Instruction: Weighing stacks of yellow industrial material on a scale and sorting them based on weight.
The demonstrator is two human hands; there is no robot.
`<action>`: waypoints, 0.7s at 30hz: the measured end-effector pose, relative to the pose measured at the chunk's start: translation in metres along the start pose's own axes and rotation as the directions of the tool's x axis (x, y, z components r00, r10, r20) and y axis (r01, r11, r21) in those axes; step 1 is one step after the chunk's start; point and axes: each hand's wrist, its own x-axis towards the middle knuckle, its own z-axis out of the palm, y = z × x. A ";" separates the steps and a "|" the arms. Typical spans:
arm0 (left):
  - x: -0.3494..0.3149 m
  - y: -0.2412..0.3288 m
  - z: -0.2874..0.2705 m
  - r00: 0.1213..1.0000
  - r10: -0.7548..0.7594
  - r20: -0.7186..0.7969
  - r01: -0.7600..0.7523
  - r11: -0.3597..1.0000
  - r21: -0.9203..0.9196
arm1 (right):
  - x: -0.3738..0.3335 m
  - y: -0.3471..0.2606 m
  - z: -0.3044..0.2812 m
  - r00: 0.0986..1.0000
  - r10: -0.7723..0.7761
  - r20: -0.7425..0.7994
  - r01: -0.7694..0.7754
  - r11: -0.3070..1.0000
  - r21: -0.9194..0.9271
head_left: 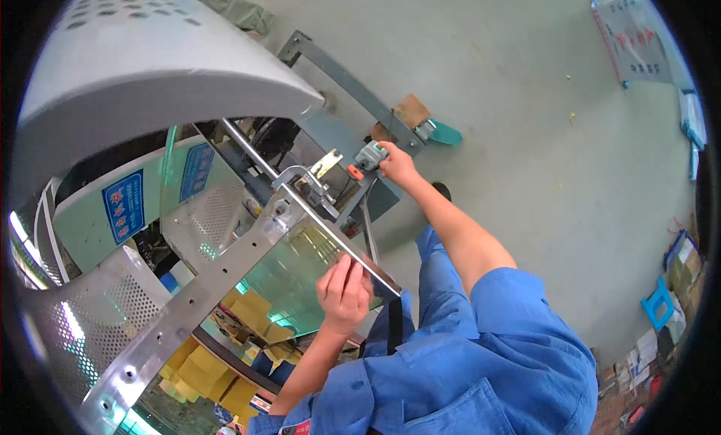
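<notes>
My right hand (396,165) reaches out to a small grey switch box (370,156) with a green button and an orange-red knob. Its fingers close on the near side of the box, one fingertip by the button. Nearer my body, my left hand (344,294) has its fingers bent together against the metal edge strip (379,279) of a glass panel (289,273). The fingertips touch the strip; the thumb is partly hidden. A metal clamp bracket (312,189) sits at the strip's far end, close to the switch box.
A large white perforated metal cover (173,67) overhangs the upper left. Below it run a drilled metal bar (180,315) and perforated panels (113,307). A grey frame (353,86) with a caster stands on the floor beyond. Packages and a blue stool (658,304) lie far right.
</notes>
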 end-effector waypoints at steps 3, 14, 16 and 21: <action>0.002 -0.002 0.000 1.000 -0.003 0.018 0.003 1.000 -0.011 | 0.007 -0.002 -0.002 0.997 0.038 0.061 -0.041 0.998 0.051; 0.003 0.002 -0.004 1.000 0.007 0.007 -0.007 0.999 0.040 | -0.011 -0.007 0.017 0.994 0.014 -0.108 -0.023 0.996 -0.082; 0.002 0.001 -0.004 1.000 0.018 -0.004 -0.018 0.999 0.034 | -0.020 -0.022 0.007 0.978 0.183 0.096 -0.190 0.979 0.068; 0.009 0.005 -0.002 0.998 0.049 -0.029 -0.049 0.999 -0.001 | -0.038 -0.014 -0.023 0.967 0.235 0.102 -0.256 0.900 0.354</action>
